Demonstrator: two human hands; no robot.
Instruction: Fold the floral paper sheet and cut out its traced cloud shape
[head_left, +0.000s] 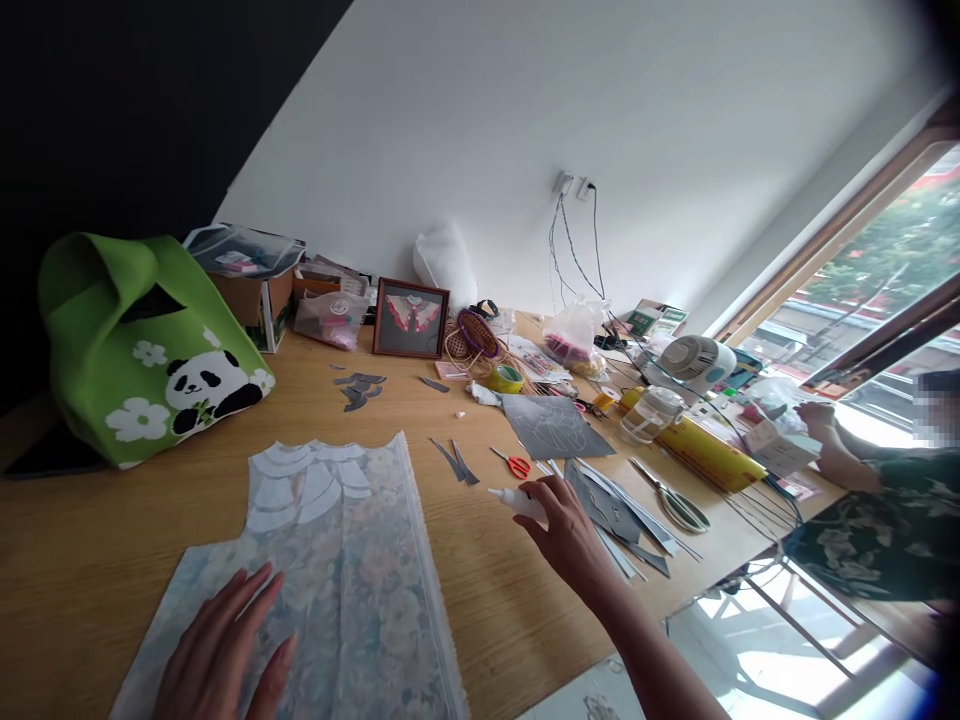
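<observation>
My left hand rests with its fingers stretched out over a pale floral fabric piece spread on the table. White cut-out shapes lie in overlapping rows near the fabric's far end. In my right hand is a small white squeeze bottle, its narrow nozzle pointing left. Just beyond that bottle lie red-handled scissors. Two thin grey strips sit between the scissors and the fabric. Grey and white scraps are heaped beside my right wrist.
A green panda bag stands at left. Small grey pieces and a framed collar are farther back. Large scissors, a grey sheet, a yellow roll and a fan lie rightward. Another person sits at the right.
</observation>
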